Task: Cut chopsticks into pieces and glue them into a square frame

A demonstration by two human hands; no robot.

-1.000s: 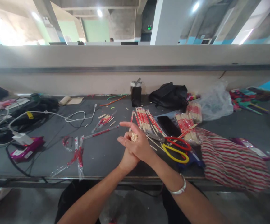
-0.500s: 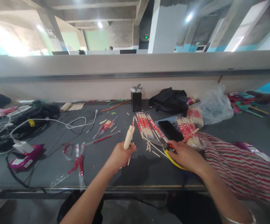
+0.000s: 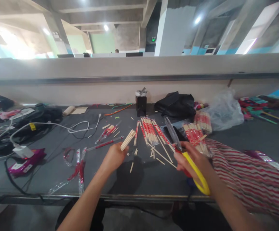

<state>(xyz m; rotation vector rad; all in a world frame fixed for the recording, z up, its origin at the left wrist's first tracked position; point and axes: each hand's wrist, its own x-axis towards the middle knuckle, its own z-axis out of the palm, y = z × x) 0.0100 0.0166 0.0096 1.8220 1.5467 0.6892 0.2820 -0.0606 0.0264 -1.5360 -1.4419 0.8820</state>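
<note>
A: State of the hands?

B: Left hand (image 3: 115, 157) was closed around a stick bundle (image 3: 128, 140); right hand (image 3: 193, 157) gripped the scissors (image 3: 188, 159) by the handles.

A: Appearance of the bundle?

B: Pale, bare wood, slim. Held above the table (image 3: 151, 183), tilted, upper ends pointing away and rightward; lower ends hidden in the fist.

A: The scissors?

B: Grey blades, pointing away from the person. One yellow loop; the red one was mostly covered by fingers.

A: Nearby?

B: Short stick pieces (image 3: 132, 167) lay scattered between the hands. Beyond them, red-marked sticks (image 3: 149, 130) lay roughly side by side.

A: Farther out?

B: Striped cloth (image 3: 240, 173) at right, red-and-clear wrappers (image 3: 80, 168) at left, black bag (image 3: 175, 105) near the back wall (image 3: 100, 93).
</note>
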